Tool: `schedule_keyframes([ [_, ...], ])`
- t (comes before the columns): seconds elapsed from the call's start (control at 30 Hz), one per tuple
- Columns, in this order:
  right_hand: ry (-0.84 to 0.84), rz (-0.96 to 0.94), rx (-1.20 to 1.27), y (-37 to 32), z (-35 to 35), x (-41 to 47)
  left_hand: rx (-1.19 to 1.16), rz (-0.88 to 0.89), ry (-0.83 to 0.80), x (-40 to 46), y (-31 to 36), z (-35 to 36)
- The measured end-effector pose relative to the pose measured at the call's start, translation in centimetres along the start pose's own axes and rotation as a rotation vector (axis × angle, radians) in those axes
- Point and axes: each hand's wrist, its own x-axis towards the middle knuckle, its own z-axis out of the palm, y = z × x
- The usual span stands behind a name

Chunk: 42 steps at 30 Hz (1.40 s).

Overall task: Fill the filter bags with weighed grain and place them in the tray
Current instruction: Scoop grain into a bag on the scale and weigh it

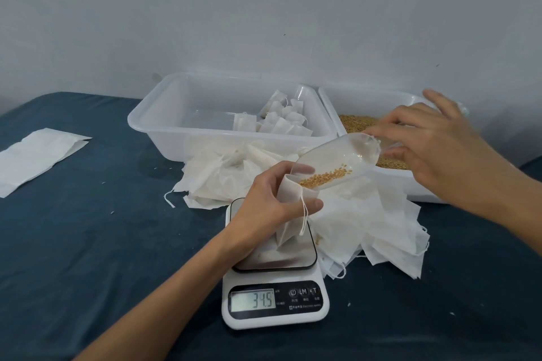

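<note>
My left hand [271, 198] grips a white filter bag [289, 218] by its open mouth, with the bag's bottom resting on the kitchen scale [274, 281], which reads 34.5. My right hand [434, 143] pinches the handle end of a clear plastic scoop [337, 161]. The scoop tilts down toward the bag's mouth, and a little golden grain [324, 177] lies at its lip. A white tray [164, 126] behind holds several filled bags [281, 119]. A second tray [390, 182] at the right holds loose grain [356, 120].
A heap of empty filter bags [381, 228] spreads around and behind the scale on the dark blue cloth [88, 243]. A flat stack of white bags [35, 158] lies at the left. A few stray grains dot the cloth. A pale wall stands behind.
</note>
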Motion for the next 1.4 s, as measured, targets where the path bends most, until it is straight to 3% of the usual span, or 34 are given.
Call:
schedule_keyframes([
  [0.3, -0.145, 0.188, 0.345, 0.9, 1.0, -0.4, 0.036, -0.012, 0.018, 0.3, -0.4, 0.0],
  [0.47, -0.136, 0.476, 0.615, 4.1, 2.5, -0.7, 0.172, 0.003, 0.002, 0.6, -1.3, 0.1],
  [0.6, -0.147, 0.779, 0.448, 8.5, 6.0, -0.5, 0.140, 0.073, -0.013, 0.4, -1.1, 0.1],
  [0.7, -0.279, 0.915, 0.375, 10.5, 8.6, -0.4, 0.125, 0.160, 0.061, 0.6, -0.9, -0.1],
  [0.83, -0.533, 0.865, 0.318, 10.6, 10.9, 0.2, 0.114, 0.206, 0.197, 1.4, -0.1, -0.8],
  [0.97, -0.632, 0.838, 0.188, 9.6, 11.2, 1.2, 0.143, 0.212, 0.351, 3.2, 1.5, -3.4],
  [1.0, -0.596, 0.844, 0.135, 9.2, 11.1, 1.3, 0.171, 0.224, 0.400, 3.9, 2.2, -4.5],
  [1.07, -0.340, 0.843, 0.070, 7.8, 10.5, 1.8, 0.200, 0.225, 0.525, 5.8, 3.7, -6.8],
  [1.13, 0.035, 0.794, 0.195, 5.1, 10.0, 2.4, 0.239, 0.180, 0.646, 8.4, 4.9, -9.2],
  [1.2, 0.282, 0.705, 0.419, 1.8, 9.6, 3.4, 0.369, 0.104, 0.690, 11.2, 5.6, -11.3],
  [1.3, 0.357, 0.612, 0.601, -1.9, 10.2, 4.1, 0.706, -0.102, 0.633, 14.9, 5.4, -14.5],
  [1.4, 0.339, 0.585, 0.627, -2.5, 10.9, 3.8, 1.160, -0.405, 0.377, 16.7, 4.3, -16.2],
])
